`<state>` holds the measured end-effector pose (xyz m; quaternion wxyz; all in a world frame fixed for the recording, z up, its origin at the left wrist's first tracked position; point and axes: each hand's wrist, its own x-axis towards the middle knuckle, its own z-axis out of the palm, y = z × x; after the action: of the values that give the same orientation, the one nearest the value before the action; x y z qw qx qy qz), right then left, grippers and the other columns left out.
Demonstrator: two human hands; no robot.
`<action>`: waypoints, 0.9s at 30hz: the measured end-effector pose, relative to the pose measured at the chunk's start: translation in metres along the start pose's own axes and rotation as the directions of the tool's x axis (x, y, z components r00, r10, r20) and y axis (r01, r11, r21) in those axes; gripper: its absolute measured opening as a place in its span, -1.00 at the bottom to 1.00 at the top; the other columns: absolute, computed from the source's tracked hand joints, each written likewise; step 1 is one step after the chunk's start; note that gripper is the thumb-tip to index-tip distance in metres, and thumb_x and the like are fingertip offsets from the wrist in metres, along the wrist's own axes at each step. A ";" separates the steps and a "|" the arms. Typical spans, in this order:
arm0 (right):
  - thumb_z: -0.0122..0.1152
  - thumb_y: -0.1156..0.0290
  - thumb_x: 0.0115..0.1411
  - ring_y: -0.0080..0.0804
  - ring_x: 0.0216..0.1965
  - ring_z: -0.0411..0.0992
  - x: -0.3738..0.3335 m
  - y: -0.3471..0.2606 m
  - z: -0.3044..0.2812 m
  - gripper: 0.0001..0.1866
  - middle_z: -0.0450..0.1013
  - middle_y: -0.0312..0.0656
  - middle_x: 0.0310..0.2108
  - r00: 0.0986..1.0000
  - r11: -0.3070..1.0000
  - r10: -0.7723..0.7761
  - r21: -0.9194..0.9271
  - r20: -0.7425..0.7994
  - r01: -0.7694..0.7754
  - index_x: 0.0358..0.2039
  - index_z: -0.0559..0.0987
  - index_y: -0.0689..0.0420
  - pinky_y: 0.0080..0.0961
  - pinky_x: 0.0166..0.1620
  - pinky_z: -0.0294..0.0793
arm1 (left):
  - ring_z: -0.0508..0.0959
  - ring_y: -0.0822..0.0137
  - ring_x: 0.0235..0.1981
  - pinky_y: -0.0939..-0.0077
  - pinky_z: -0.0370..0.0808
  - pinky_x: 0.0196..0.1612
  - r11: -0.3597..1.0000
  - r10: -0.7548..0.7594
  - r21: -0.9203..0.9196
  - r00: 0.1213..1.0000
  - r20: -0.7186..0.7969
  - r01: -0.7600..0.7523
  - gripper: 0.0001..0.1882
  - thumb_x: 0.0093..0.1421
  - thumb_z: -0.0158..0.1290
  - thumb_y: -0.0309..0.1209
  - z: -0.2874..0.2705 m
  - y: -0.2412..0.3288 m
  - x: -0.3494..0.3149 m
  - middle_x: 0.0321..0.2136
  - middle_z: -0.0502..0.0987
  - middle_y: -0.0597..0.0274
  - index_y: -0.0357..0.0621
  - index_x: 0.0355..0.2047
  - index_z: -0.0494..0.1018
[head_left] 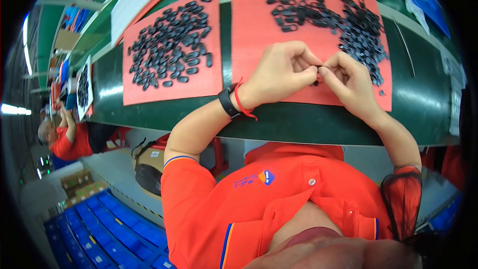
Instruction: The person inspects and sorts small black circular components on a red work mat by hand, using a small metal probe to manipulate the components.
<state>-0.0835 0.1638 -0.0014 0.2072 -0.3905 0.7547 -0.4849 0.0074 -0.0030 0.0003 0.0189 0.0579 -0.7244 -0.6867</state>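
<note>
My left hand (281, 74), with a black band and a red string at its wrist, and my right hand (352, 81) meet above a pink mat (249, 15). Between their pinched fingertips is a small black piece (320, 67), mostly hidden by the fingers. Just beyond the hands lie loose black oval pieces (286, 12) with openings in them. A heap of small dark, shiny pieces (362, 45) spreads close to my right hand. Under the fingertips another dark bit shows on the mat, too covered to make out.
On a second pink mat (137, 95) to the left lie many black oval pieces (169, 45). Both mats rest on a green work table (318, 124). A thin metal rod (404, 47) lies at the right. Another person (67, 137) works far left, beyond blue bins (107, 229).
</note>
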 end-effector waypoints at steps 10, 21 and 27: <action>0.19 0.57 0.04 -0.70 -0.72 0.05 0.001 0.000 0.008 -0.93 0.29 -0.34 -0.58 0.960 0.938 -0.276 -0.204 0.043 0.279 -0.42 0.49 0.20 -0.69 -0.61 0.05 | 0.52 0.55 -0.58 0.73 0.39 -0.55 0.858 0.335 0.512 0.716 -0.613 0.037 -0.80 0.03 0.07 -0.44 -0.190 0.012 -0.010 -0.53 0.56 0.23 -0.24 -0.31 0.54; 0.19 0.57 0.03 -0.65 -0.74 0.10 0.002 0.004 0.006 -0.93 0.28 -0.31 -0.59 0.940 0.905 -0.332 -0.255 0.079 0.341 -0.44 0.49 0.20 -0.67 -0.63 0.08 | 0.60 0.28 -0.45 0.46 0.50 -0.27 0.604 0.406 0.452 0.234 -0.883 0.656 -0.74 -0.08 0.20 -0.26 -0.296 -0.031 -0.063 -0.49 0.60 0.09 -0.12 -0.40 0.60; 0.23 0.52 0.00 -0.56 -0.69 0.26 0.002 0.005 0.009 -0.91 0.33 -0.28 -0.57 0.931 0.892 -0.353 -0.266 0.093 0.365 -0.45 0.51 0.18 -0.63 -0.61 0.21 | 0.57 0.34 -0.52 0.52 0.47 -0.34 0.614 0.496 0.627 0.384 -0.779 0.479 -0.70 -0.07 0.20 -0.21 -0.248 -0.010 -0.034 -0.55 0.59 0.12 -0.19 -0.43 0.59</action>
<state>-0.0807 0.1579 -0.0094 0.0732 -0.5584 0.7257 -0.3952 0.0680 -0.2455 0.0059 0.3938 0.4262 -0.8032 -0.1347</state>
